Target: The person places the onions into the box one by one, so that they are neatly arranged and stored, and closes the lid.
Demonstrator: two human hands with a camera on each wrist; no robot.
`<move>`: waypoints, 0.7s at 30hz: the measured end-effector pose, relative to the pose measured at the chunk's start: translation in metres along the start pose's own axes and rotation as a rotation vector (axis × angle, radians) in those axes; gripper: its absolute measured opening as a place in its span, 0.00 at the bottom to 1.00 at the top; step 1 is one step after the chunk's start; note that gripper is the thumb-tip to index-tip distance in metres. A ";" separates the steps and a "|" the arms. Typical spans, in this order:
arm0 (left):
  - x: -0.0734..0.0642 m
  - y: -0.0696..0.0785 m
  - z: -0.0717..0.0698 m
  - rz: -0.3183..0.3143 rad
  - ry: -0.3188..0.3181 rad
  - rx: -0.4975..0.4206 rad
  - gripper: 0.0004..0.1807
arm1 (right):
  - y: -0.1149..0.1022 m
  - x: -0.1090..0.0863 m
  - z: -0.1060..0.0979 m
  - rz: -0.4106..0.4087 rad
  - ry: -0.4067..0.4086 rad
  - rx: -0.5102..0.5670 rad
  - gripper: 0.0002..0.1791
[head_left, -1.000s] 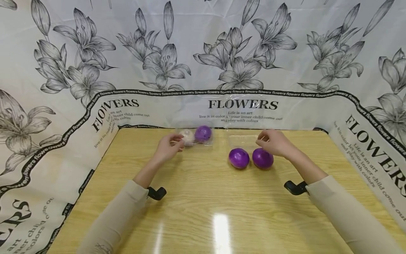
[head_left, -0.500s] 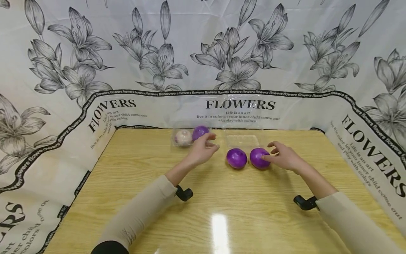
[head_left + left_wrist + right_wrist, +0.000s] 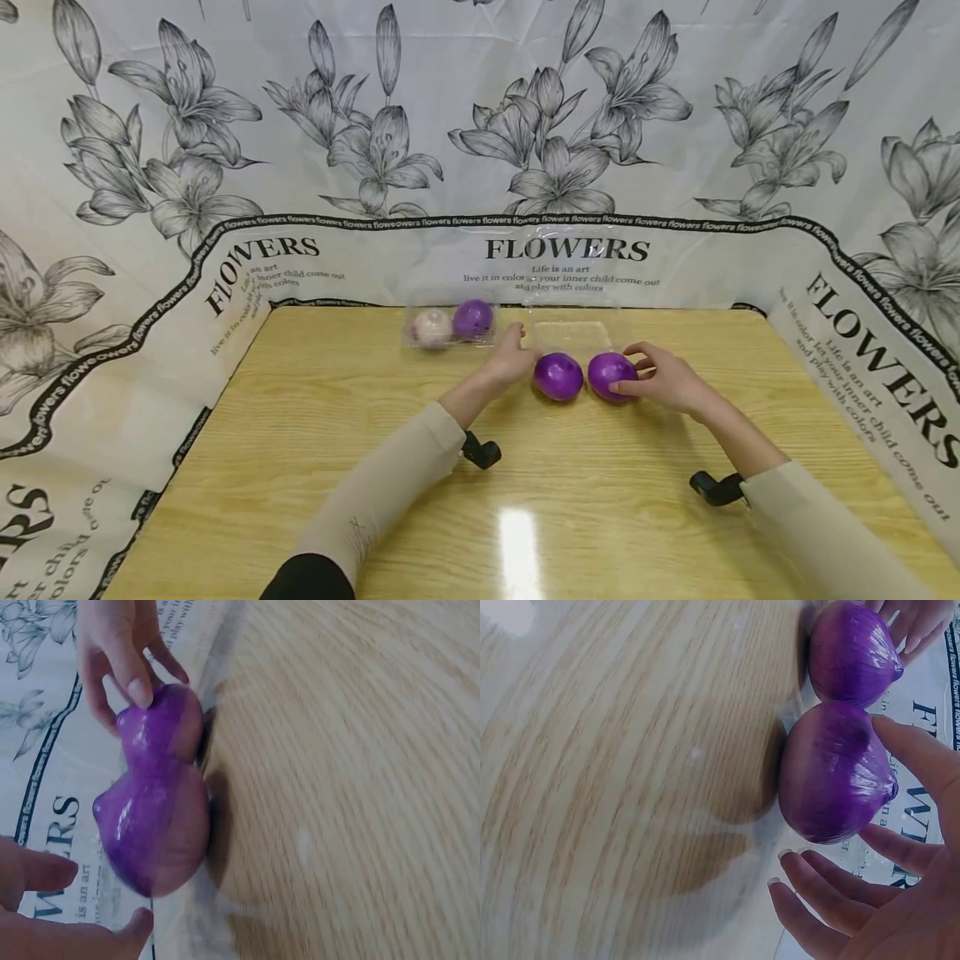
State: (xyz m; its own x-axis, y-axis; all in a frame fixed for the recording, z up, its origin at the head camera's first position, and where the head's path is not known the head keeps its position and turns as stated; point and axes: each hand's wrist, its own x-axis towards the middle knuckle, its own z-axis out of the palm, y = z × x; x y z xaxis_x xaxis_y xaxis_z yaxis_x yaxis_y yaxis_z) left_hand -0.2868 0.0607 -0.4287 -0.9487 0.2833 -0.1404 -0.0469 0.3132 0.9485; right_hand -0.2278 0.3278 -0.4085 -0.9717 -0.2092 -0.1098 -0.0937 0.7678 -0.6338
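Two glossy purple onions sit side by side on the wooden table in the head view. My right hand (image 3: 666, 379) is at the right onion (image 3: 606, 373); thumb and index finger lie against its sides in the right wrist view, the other fingers spread off it. Beside the left onion (image 3: 558, 377) is my left hand (image 3: 512, 358), fingers extended; in the left wrist view its fingertips (image 3: 139, 924) are a small gap from that onion. Behind the onions stands a transparent plastic box (image 3: 573, 336) with its lid raised.
At the back left, another transparent plastic box (image 3: 450, 343) holds a pale onion (image 3: 432, 327) and a purple onion (image 3: 473, 319). A flower-printed cloth (image 3: 405, 258) walls the back and sides of the table (image 3: 360, 400).
My left hand has moved right, from the left box across to the left purple onion. My right hand has come down from above the right box to the right onion.
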 end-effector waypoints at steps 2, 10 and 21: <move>0.003 0.001 0.008 -0.001 0.054 0.010 0.35 | 0.001 0.001 0.001 0.002 0.003 0.012 0.43; 0.009 0.004 0.022 -0.003 0.141 0.020 0.31 | 0.001 0.006 0.016 0.032 0.066 -0.004 0.44; 0.025 -0.001 0.028 -0.020 0.212 -0.009 0.27 | 0.000 0.010 0.032 -0.035 0.191 -0.055 0.42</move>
State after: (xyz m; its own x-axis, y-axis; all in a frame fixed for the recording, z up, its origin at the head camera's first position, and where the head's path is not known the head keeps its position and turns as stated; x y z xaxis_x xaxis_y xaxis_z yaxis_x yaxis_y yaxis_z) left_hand -0.3019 0.0932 -0.4414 -0.9920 0.0801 -0.0973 -0.0681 0.3086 0.9487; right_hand -0.2303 0.3068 -0.4342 -0.9906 -0.1217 0.0618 -0.1345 0.7949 -0.5917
